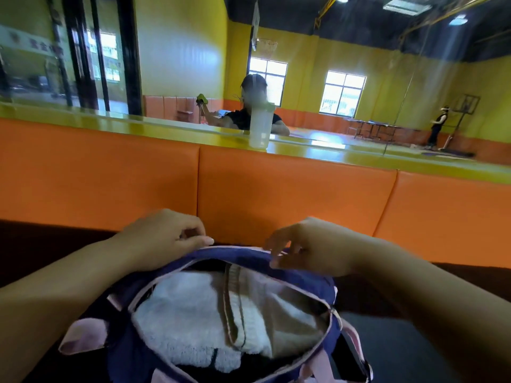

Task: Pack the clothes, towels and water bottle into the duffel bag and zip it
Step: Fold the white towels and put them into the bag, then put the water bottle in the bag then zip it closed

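Dark seat [41,248] bears duffel bag [293,276]; ledge [138,128] bears bottle [260,127].

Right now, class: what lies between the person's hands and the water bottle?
In the head view, only the orange padded wall and yellow ledge separate the left hand and right hand, at the rim of the duffel bag, from the water bottle.

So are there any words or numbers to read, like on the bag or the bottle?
None can be read.
Banner behind the glass, far left: dark characters, too blurred to read.
Duffel bag: no writing shows.
Water bottle: no label shows.
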The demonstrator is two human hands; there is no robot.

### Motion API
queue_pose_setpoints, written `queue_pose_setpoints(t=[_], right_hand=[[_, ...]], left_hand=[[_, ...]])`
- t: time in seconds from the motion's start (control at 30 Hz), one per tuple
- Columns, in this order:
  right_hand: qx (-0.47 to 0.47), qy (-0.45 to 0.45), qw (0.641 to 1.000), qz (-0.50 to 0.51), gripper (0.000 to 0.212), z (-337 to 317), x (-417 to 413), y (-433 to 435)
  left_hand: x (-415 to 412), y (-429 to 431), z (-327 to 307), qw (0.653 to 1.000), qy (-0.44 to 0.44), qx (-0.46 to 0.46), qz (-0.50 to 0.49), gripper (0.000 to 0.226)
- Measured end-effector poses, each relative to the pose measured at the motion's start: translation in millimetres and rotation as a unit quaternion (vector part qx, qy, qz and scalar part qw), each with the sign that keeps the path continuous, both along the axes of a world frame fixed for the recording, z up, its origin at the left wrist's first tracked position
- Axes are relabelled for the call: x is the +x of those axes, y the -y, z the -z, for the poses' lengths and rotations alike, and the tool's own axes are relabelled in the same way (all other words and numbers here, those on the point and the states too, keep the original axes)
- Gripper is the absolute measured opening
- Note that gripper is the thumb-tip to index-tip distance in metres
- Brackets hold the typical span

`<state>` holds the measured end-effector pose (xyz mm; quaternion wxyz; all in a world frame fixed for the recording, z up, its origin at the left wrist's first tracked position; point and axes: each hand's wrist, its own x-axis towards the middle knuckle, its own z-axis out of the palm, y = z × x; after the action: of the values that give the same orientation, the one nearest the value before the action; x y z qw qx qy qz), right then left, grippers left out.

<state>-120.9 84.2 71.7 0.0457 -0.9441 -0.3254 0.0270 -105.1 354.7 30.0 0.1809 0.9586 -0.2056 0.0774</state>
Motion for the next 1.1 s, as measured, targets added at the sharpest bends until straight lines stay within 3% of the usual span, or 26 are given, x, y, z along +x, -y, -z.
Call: queue_pose_setpoints(t=[0.1,0.27,0.37,0.6,0.7,0.83,1.0,1.1], right_hand=[[-0.005,0.042,0.999,0.024,0.027,-31,36,7],[-0.022,0.081,0.99,0.113,0.033,-64,113,9],[-0.032,0.139,0.974,0.177,0.036,-74,169,8],[0.023,0.277,0.933,0.228,0.062,-92,264,-12],[0.066,0.294,0.927,0.222,0.081,-103,296,-22],[0.091,0.29,0.929,0.212,0.09,-106,331,-35],[0.091,0.281,0.931,0.215,0.083,-94,356,-47],[0.147,0.312,0.919,0.19,0.062,-92,354,-50]], left_hand=[[30,1,-17,0.999,-0.005,0.052,-0.009,0.03],[105,0,-30,0.989,0.028,0.135,-0.056,0.026],[157,1,-32,0.987,0.031,0.131,-0.085,0.023],[260,4,-28,0.968,0.154,0.127,-0.151,0.062],[290,4,-27,0.96,0.164,0.149,-0.17,0.066],[311,-4,-16,0.96,0.196,0.126,-0.155,0.062],[318,-16,-9,0.933,0.301,0.144,-0.136,0.053],[317,-16,-8,0.937,0.291,0.146,-0.13,0.053]])
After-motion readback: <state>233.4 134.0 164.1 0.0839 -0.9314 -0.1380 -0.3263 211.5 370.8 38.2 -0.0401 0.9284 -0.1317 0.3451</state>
